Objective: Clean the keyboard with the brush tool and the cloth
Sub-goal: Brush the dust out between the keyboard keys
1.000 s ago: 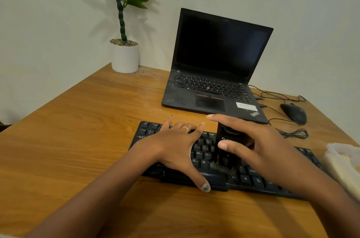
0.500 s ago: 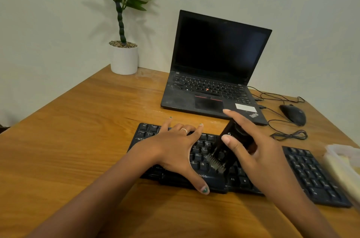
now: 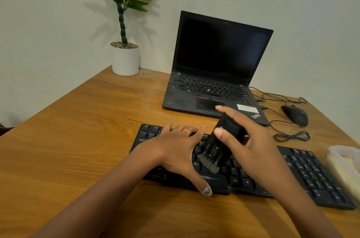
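keyboard (image 3: 303, 171) (one): left hand (image 3: 175, 152) flat on it, right hand (image 3: 251, 144) gripping one brush tool (image 3: 222, 144).

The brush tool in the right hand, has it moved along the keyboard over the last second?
Yes. The brush tool has tipped over and its bristles have swept left along the keyboard, ending beside the left hand, which stayed put.

Readable stuff is pretty thin here. The open black laptop (image 3: 214, 74) has "ThinkPad" on its palm rest corner. The black full-size keyboard (image 3: 303, 171) shows "ONICS" along its front edge, probably the tail of a brand name, plus keycaps "Alt", "Tab", "B". The white sticker (image 3: 247, 109) on the laptop is too blurry.
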Available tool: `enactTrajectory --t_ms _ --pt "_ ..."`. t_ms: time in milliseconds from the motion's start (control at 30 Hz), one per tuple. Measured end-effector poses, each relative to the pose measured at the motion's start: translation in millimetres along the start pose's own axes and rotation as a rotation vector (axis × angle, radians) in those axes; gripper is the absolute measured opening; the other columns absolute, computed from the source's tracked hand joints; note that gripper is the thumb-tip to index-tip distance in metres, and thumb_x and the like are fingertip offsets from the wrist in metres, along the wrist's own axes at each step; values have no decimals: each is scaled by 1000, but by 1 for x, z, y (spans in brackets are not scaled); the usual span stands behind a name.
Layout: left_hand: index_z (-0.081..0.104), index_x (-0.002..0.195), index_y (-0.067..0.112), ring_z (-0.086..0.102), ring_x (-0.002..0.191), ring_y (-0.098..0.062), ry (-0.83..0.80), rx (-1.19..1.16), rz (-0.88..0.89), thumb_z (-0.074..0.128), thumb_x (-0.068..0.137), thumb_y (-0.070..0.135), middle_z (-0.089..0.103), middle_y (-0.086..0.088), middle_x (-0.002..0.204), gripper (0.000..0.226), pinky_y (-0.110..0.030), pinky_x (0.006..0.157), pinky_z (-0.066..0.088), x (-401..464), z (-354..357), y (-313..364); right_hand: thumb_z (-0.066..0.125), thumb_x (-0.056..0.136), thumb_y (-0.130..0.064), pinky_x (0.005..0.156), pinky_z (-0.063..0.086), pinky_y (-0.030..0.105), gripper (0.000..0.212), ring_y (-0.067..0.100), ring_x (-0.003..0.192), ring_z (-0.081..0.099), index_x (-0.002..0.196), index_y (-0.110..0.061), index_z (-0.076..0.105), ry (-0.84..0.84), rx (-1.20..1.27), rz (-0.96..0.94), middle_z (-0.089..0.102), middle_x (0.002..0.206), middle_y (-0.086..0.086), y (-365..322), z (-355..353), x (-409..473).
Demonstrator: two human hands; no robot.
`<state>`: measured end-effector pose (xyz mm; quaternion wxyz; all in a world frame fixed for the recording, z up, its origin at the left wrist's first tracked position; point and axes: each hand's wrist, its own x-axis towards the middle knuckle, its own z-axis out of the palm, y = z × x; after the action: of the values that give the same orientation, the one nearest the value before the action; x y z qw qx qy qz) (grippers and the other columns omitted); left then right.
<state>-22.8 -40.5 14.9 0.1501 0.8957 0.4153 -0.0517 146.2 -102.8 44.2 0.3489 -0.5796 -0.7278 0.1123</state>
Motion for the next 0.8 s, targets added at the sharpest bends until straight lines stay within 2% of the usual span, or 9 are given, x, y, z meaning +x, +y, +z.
enactTrajectory --t_ms 67,167,300,433,533,600,667,733,800 --pt "-20 151 25 -11 148 -17 6 0 3 65 64 79 -5 1 163 134 -49 111 -24 0 0 0 54 87 -39 60 53 15 48 -12 84 56 132 -49 40 9 -59 3 54 88 -25 -3 2 -1" --pt "-19 152 25 -8 148 -18 21 11 13 65 64 79 -4 2 163 133 -48 110 -23 0 0 0 52 89 -40 67 55 26 51 5 85 59 136 -47 34 135 -230 -53 60 98 -13 3 5 0" --pt "-20 152 25 -9 148 -17 14 4 10 65 64 79 -4 2 163 134 -50 112 -23 0 0 0 56 86 -40 60 52 13 48 -10 83 56 129 -53 38 79 -24 7 49 90 -31 2 5 -2" --pt "-19 152 25 -9 148 -17 17 6 9 65 62 81 -4 2 163 135 -50 114 -21 1 1 0 53 89 -40 67 55 30 52 7 85 58 136 -47 34 158 -224 -20 57 94 -15 4 6 2" --pt "-19 151 24 -8 148 -17 17 9 10 65 63 80 -3 2 163 134 -50 113 -22 0 1 -1 56 87 -39 64 51 16 50 -9 83 55 131 -52 35 99 -51 3 49 92 -29 3 5 2" --pt "-20 151 24 -8 148 -17 17 10 10 65 64 79 -3 2 163 133 -49 112 -22 0 0 -1 55 87 -40 68 54 20 51 -6 82 55 132 -51 36 59 -47 15 48 92 -29 -1 7 2" --pt "-20 152 24 -8 148 -18 19 11 10 64 63 80 -4 2 163 134 -49 112 -22 1 1 -1 53 88 -41 71 55 29 52 3 85 56 137 -47 33 127 -159 7 56 98 -16 2 9 4" --pt "-20 152 24 -7 148 -17 18 10 9 64 63 81 -3 2 163 135 -50 113 -22 1 1 -1 52 90 -40 70 54 27 52 6 87 58 138 -45 34 202 -243 -51 61 104 -9 4 10 6" --pt "-21 151 24 -8 148 -17 18 5 9 64 63 80 -3 2 163 135 -50 112 -22 1 1 -1 53 88 -41 69 52 20 49 -2 86 58 134 -47 38 188 -94 -18 56 97 -23 5 9 6"
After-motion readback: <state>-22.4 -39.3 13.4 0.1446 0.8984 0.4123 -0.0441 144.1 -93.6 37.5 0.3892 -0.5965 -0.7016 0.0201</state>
